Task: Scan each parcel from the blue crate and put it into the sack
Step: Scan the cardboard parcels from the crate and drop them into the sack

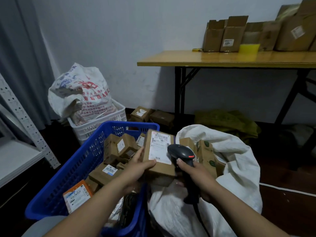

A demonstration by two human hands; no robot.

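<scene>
Your left hand (136, 165) holds the parcel (159, 151) only at its near left corner, thumb on top and fingers underneath. Most of the box juts out beyond your grip, so a slack pinch could let it tip.

It hangs above the place where the right wall of the blue crate (82, 161) meets the mouth of the sack (239, 168). A slip could drop it unscanned into either one, and in the sack it would be hard to tell from the boxes already there.

Your right hand (193, 175) is wrapped round the handle of the scanner (182, 152), whose head sits very close over the right edge of the white label. From that close the beam may miss the barcode. The far end of the label is blurred, so I cannot tell where the code lies.

The parcel sits label up, just left of your scanner hand. Many parcels remain in the crate on the left, and the sack gapes open on the right. Far behind, a bench (222, 59) carries cardboard boxes.
</scene>
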